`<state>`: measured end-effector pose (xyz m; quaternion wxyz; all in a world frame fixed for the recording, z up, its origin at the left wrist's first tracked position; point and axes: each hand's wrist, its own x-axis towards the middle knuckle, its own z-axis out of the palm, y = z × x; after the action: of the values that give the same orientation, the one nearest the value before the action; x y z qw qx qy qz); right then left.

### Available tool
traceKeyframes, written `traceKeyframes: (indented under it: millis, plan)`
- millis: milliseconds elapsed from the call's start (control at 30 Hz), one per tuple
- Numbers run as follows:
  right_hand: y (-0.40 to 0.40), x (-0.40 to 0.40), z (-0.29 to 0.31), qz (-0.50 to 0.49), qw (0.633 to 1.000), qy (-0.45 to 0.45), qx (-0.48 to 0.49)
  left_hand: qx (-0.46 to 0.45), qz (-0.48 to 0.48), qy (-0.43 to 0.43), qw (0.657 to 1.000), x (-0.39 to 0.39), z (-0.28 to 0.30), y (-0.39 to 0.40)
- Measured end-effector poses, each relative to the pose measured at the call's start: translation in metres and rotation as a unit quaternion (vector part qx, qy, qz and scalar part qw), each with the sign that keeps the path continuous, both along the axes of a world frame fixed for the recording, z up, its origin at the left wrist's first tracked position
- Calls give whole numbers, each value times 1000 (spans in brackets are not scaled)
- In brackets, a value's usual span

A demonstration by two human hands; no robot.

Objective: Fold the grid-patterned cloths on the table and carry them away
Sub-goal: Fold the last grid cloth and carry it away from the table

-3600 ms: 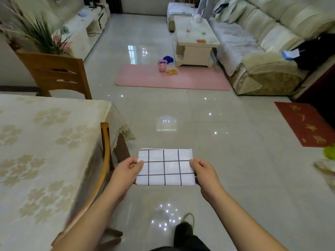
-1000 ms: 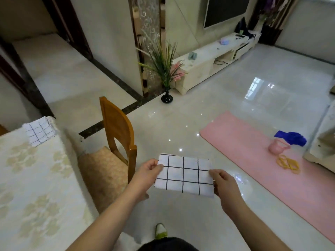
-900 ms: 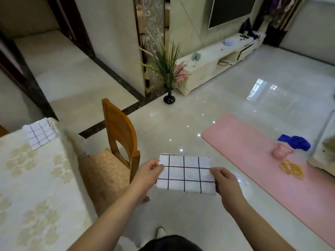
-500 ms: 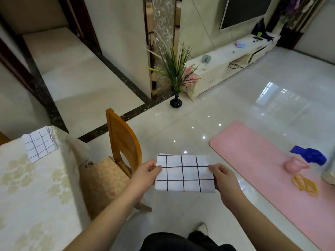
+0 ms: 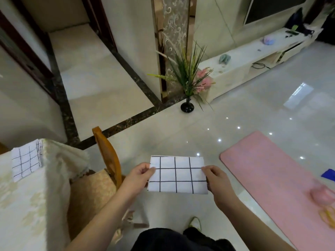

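We hold the folded white cloth with black grid lines (image 5: pixel 177 175) low in mid-frame, its long axis running between our left hand (image 5: pixel 138 176) and right hand (image 5: pixel 216 180), each pinching one short edge with curled fingers.

Two grid cloths: one folded cloth (image 5: pixel 177 175) held in the air, one cloth on the table (image 5: pixel 26 160). Two hands, left (image 5: pixel 138 176) and right (image 5: pixel 216 180), each pinching a side edge of the held one. One table (image 5: pixel 21 205). One chair (image 5: pixel 107 160). One pink mat (image 5: pixel 272 174). One plant (image 5: pixel 188 77) in one black vase (image 5: pixel 187 106). One low white cabinet (image 5: pixel 253 58). One shoe (image 5: pixel 194 221).
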<state>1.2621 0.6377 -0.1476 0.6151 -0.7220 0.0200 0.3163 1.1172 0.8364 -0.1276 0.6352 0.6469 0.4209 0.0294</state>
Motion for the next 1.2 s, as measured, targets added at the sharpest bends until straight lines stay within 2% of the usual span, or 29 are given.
traceKeyframes:
  millis: [433,767,1033,1200]
  plan:
    - [77,118,-7,93,996,2,-2,22,75,-4,997,81,-2,48]
    - [218,172,-9,193,981,-16,-18,-22,202,-23,979,106,-8,156]
    - [322,200,3,256,965,-42,-20,-21,234,-24,972,117,4,236]
    - [380,222,-3,305,951,-33,-25,-39,288,-22,956,129,-3,274]
